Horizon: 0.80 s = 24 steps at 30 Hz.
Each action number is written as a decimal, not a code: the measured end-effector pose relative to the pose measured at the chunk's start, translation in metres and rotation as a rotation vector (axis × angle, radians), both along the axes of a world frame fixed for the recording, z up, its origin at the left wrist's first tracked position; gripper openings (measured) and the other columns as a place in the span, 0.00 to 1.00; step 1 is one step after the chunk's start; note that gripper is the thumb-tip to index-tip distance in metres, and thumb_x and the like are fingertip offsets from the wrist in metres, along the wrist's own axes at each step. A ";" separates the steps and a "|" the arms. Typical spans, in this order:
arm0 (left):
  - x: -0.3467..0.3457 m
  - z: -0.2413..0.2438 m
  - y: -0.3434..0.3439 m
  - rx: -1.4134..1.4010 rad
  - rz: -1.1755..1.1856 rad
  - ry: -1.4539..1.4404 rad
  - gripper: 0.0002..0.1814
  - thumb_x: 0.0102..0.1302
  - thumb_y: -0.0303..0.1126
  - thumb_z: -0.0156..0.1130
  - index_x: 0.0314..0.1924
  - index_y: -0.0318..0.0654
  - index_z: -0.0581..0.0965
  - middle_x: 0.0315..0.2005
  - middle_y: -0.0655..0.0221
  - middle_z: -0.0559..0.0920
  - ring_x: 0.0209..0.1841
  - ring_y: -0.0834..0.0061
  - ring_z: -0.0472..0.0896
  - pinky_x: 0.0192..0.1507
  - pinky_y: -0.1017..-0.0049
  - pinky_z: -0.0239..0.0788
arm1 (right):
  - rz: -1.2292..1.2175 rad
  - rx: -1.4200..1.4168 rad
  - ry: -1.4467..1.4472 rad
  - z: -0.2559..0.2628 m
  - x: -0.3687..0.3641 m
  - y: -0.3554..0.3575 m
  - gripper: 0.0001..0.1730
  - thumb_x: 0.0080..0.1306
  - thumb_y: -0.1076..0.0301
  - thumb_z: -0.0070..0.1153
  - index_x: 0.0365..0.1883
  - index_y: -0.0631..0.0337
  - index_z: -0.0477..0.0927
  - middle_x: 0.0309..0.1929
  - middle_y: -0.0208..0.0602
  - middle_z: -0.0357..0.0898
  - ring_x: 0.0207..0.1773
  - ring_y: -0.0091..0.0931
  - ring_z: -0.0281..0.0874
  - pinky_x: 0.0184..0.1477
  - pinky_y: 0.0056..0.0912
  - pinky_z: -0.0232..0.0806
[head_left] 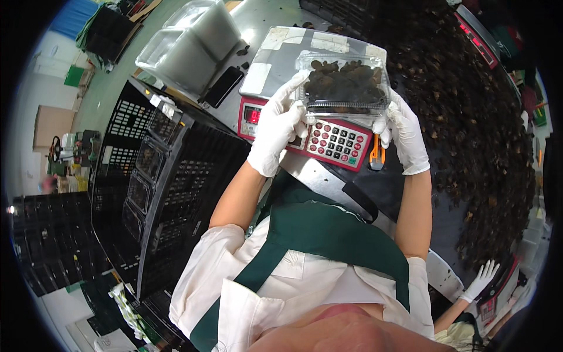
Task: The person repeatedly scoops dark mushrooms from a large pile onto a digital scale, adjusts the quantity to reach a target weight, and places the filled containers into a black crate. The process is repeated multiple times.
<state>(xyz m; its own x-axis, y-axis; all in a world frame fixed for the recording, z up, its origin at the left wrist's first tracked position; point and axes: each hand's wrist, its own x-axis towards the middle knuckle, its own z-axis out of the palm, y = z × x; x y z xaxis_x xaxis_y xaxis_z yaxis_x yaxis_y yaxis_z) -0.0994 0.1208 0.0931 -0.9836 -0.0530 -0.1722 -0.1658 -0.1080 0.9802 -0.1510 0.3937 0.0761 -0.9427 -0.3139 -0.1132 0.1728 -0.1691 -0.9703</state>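
Both my hands wear white gloves and grip a clear plastic clamshell box (345, 86) filled with dark brown wood ear fungus. My left hand (281, 123) holds its left side, and my right hand (402, 127) holds the front right corner. The box is over a digital weighing scale (272, 48) with a grey platform and a red keypad panel. Whether it touches the platform I cannot tell. My left hand partly hides the scale's red-lit display (252, 115). An orange utility knife (377, 154) lies just beside my right hand's fingers.
Clear plastic containers (184, 53) stand stacked at the upper left, beside a black phone-like object (223, 86). A black crate (176, 185) at my left holds filled boxes. Loose dark fungus (444, 101) covers the table on the right. A co-worker's gloved hand (483, 279) shows at the lower right.
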 end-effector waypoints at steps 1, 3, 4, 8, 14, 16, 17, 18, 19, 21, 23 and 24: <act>0.002 0.003 -0.001 0.062 0.012 0.014 0.32 0.73 0.26 0.53 0.77 0.47 0.68 0.28 0.70 0.86 0.19 0.89 0.76 0.17 0.88 0.56 | -0.002 0.019 0.011 0.001 0.001 -0.004 0.28 0.84 0.61 0.44 0.77 0.64 0.65 0.26 0.32 0.83 0.19 0.14 0.72 0.23 0.15 0.64; 0.006 -0.002 0.002 0.172 0.022 0.063 0.34 0.69 0.24 0.51 0.76 0.45 0.68 0.27 0.71 0.85 0.19 0.88 0.76 0.18 0.88 0.58 | -0.041 0.047 0.046 -0.001 0.001 -0.007 0.28 0.83 0.62 0.46 0.76 0.65 0.67 0.28 0.30 0.83 0.20 0.14 0.72 0.23 0.15 0.63; 0.010 -0.009 0.001 0.211 0.040 0.101 0.35 0.68 0.23 0.50 0.76 0.45 0.68 0.27 0.72 0.85 0.19 0.88 0.76 0.18 0.88 0.59 | -0.057 0.046 0.070 -0.008 0.000 -0.012 0.28 0.82 0.63 0.47 0.76 0.65 0.68 0.30 0.29 0.83 0.21 0.14 0.71 0.23 0.15 0.63; 0.024 -0.009 0.011 0.346 0.008 0.147 0.36 0.65 0.19 0.50 0.75 0.43 0.70 0.24 0.74 0.80 0.20 0.87 0.78 0.22 0.85 0.71 | -0.179 -0.099 0.087 0.000 0.027 -0.019 0.29 0.78 0.67 0.51 0.75 0.69 0.69 0.56 0.33 0.83 0.39 0.14 0.77 0.40 0.17 0.69; 0.094 0.051 -0.031 0.188 -0.212 0.085 0.44 0.70 0.31 0.67 0.81 0.43 0.56 0.32 0.71 0.84 0.32 0.85 0.83 0.37 0.81 0.76 | 0.027 -0.264 0.187 0.015 0.059 0.001 0.44 0.73 0.55 0.59 0.78 0.74 0.60 0.51 0.36 0.77 0.40 0.18 0.72 0.41 0.22 0.62; 0.103 0.048 -0.066 0.100 -0.083 0.318 0.53 0.68 0.56 0.72 0.82 0.41 0.55 0.48 0.59 0.86 0.53 0.68 0.85 0.57 0.68 0.76 | -0.061 -0.192 0.215 0.024 0.064 -0.009 0.50 0.70 0.50 0.63 0.77 0.79 0.59 0.69 0.52 0.75 0.62 0.31 0.81 0.65 0.34 0.71; 0.102 0.051 -0.081 0.010 -0.043 0.373 0.56 0.66 0.67 0.65 0.82 0.40 0.55 0.53 0.55 0.83 0.56 0.64 0.83 0.59 0.67 0.75 | 0.125 -0.127 0.247 0.029 0.059 -0.009 0.53 0.68 0.45 0.63 0.75 0.83 0.62 0.75 0.60 0.67 0.80 0.42 0.63 0.81 0.45 0.48; 0.102 0.055 -0.093 -0.081 -0.005 0.426 0.60 0.65 0.77 0.58 0.81 0.39 0.55 0.59 0.50 0.81 0.60 0.60 0.82 0.61 0.65 0.74 | 0.169 -0.066 0.273 0.032 0.057 -0.015 0.52 0.68 0.44 0.62 0.73 0.83 0.64 0.75 0.60 0.68 0.78 0.41 0.65 0.80 0.44 0.51; 0.113 0.066 -0.097 -0.154 -0.082 0.352 0.68 0.59 0.88 0.44 0.81 0.36 0.55 0.65 0.45 0.76 0.63 0.58 0.80 0.62 0.66 0.74 | 0.230 -0.017 0.296 0.043 0.057 -0.034 0.51 0.68 0.44 0.62 0.72 0.83 0.65 0.74 0.60 0.69 0.76 0.41 0.67 0.79 0.43 0.53; 0.126 0.077 -0.100 -0.004 -0.248 0.222 0.53 0.70 0.63 0.63 0.81 0.35 0.55 0.61 0.51 0.78 0.57 0.67 0.81 0.60 0.69 0.74 | 0.338 0.056 0.321 0.048 0.047 -0.052 0.50 0.67 0.43 0.62 0.70 0.83 0.69 0.73 0.60 0.70 0.73 0.40 0.73 0.76 0.41 0.59; 0.141 0.107 -0.097 -0.190 -0.259 0.059 0.44 0.70 0.34 0.66 0.80 0.33 0.57 0.59 0.58 0.78 0.50 0.78 0.80 0.56 0.73 0.73 | 0.302 -0.006 0.344 0.047 0.042 -0.082 0.51 0.69 0.40 0.62 0.72 0.82 0.67 0.65 0.54 0.78 0.65 0.35 0.78 0.71 0.35 0.65; 0.144 0.107 -0.100 -0.173 -0.210 0.103 0.44 0.70 0.34 0.67 0.80 0.32 0.57 0.58 0.58 0.79 0.49 0.78 0.80 0.56 0.73 0.73 | 0.322 -0.052 0.312 0.050 0.043 -0.090 0.51 0.70 0.40 0.61 0.72 0.81 0.66 0.57 0.49 0.81 0.56 0.31 0.80 0.66 0.31 0.68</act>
<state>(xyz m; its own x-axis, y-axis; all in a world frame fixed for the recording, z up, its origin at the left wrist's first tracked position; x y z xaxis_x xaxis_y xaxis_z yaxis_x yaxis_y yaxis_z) 0.0450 0.0204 0.1998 -0.9880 0.1342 -0.0768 -0.0653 0.0886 0.9939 -0.1084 0.3039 0.1265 -0.7825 -0.5948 0.1841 -0.0745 -0.2041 -0.9761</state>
